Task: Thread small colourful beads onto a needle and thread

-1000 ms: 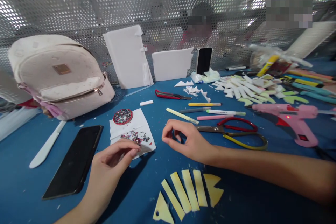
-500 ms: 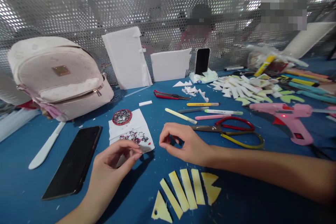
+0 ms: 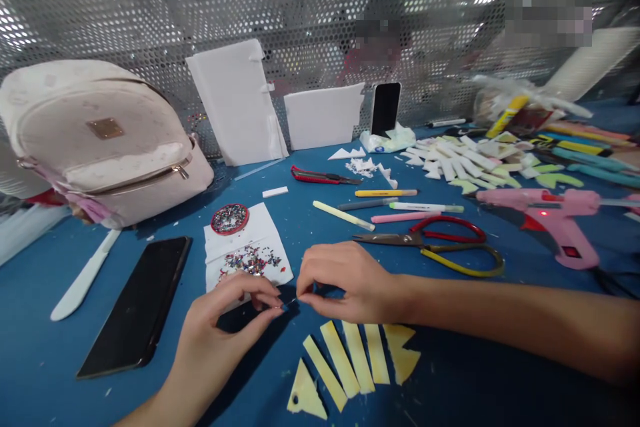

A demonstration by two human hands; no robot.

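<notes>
Drawn closer together than a second ago, two bare hands now meet fingertip to fingertip over a blue work table (image 3: 240, 380), a thin strand (image 3: 290, 303) spanning the small gap between them. Thumb and forefinger of the left hand (image 3: 220, 317) pinch one end, while the right hand (image 3: 350, 280) nips the other, its remaining fingers curled in; the strand is too fine to identify as thread or needle. Just beyond the left hand, loose multicolored beads (image 3: 253, 260) lie scattered on folded white paper (image 3: 270, 230), beside a red-rimmed round dish (image 3: 230, 219) filled with more. Nearer the wearer, yellow-tinted strips (image 3: 340, 357) fan out between a triangular piece (image 3: 306, 392) with a hole and a notched tail-shaped piece (image 3: 401, 359), together outlining a fish. Scissors (image 3: 395, 239) with red and yellow handles lie open-bladed behind the right hand, near a pink glue gun (image 3: 555, 213) with its red light lit. To the left, a black smartphone (image 3: 135, 307) rests flat by a white plastic knife (image 3: 85, 280), before a pale backpack (image 3: 100, 140).
</notes>
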